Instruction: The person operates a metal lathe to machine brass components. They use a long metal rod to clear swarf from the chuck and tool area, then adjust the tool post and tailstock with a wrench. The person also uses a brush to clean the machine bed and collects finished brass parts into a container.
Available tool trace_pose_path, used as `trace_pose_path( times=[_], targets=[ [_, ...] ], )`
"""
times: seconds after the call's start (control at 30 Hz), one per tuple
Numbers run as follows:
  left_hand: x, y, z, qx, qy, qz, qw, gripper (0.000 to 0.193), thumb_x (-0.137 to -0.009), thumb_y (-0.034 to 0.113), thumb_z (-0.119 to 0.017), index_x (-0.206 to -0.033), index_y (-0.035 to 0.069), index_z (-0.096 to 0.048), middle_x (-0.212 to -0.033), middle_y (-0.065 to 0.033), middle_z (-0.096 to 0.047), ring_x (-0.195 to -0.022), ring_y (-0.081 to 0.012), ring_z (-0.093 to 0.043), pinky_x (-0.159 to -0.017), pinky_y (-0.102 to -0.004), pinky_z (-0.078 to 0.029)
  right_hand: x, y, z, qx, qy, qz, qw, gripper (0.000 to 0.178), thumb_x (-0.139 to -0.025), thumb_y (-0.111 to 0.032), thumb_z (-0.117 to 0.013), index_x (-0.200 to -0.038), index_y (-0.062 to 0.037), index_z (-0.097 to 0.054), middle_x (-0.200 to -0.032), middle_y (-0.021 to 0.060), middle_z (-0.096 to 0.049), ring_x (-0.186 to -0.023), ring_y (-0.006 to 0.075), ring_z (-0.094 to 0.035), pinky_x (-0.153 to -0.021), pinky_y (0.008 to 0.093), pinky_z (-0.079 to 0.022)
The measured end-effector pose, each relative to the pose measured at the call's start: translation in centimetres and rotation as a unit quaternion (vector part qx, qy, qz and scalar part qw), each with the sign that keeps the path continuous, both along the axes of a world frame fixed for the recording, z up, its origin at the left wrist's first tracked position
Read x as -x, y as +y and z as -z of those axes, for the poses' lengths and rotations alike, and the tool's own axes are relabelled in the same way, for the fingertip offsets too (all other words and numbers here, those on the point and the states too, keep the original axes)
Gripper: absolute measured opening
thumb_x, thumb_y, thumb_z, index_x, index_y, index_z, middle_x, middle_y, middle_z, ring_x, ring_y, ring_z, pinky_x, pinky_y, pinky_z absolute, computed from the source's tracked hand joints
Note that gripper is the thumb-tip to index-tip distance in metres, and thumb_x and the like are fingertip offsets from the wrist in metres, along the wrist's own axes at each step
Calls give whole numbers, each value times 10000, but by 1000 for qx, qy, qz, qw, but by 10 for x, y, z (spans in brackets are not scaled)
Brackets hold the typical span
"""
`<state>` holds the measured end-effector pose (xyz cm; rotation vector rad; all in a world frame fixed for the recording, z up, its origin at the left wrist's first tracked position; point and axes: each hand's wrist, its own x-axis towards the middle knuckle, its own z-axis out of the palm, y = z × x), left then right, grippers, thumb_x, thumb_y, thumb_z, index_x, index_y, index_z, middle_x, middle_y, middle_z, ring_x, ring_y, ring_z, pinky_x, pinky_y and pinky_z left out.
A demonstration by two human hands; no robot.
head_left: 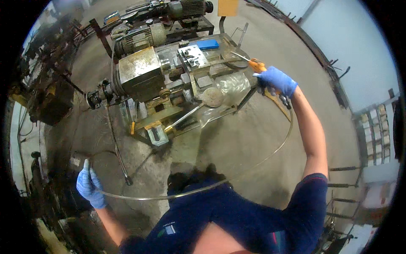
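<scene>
Concrete floor spreads grey around the counter, a metal frame carrying a boxy housing near its left end and a motor behind that. A blue tray lies toward the far edge, clear plastic toward the right corner, and a grey block sits at the near left corner. A pale wall bends round on my right, with a rack below it.

My right arm reaches out and up, elbow slightly bent. The gloved right hand is closed on an orange air gun, just past the counter's right edge, its nozzle pointing back over that edge. My left hand is low and wide to the left, well apart from the counter, one digit raised; it seems to grip the hose, though I cannot see all its fingers. The hose sags between both hands, across my front.
</scene>
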<state>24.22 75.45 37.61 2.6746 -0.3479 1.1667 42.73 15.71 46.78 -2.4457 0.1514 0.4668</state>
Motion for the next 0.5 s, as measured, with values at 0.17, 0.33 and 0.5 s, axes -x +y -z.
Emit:
trace_pose_path(
  times=[0.17,0.33,0.5],
  targets=[
    [-6,-55,3,-18,75,-84,993,322,-836,17,-590,-1153,61,-620,-732,-79,-583,-592,-206,-507,-556,-302,-419,-86,-23,21,-42,1,-86,995,423,-802,-389,-637,-655,7,-611,-569,87,-602,-484,181,-590,-478,314,-454],
    [-9,-90,19,-25,83,-125,988,321,-837,52,-594,-1156,76,-625,-697,-78,-570,-572,-206,-500,-540,-316,-414,-160,-19,43,42,47,-144,988,394,-799,-378,-616,-692,1,-631,-576,87,-595,-471,180,-579,-455,325,-454],
    [-35,-129,35,35,42,-157,986,274,-838,54,-607,-1108,74,-648,-775,-69,-628,-609,-199,-544,-563,-313,-447,-212,1,39,93,67,-204,972,438,-771,-420,-625,-773,15,-666,-611,85,-614,-522,167,-596,-466,313,-470]
  ],
)
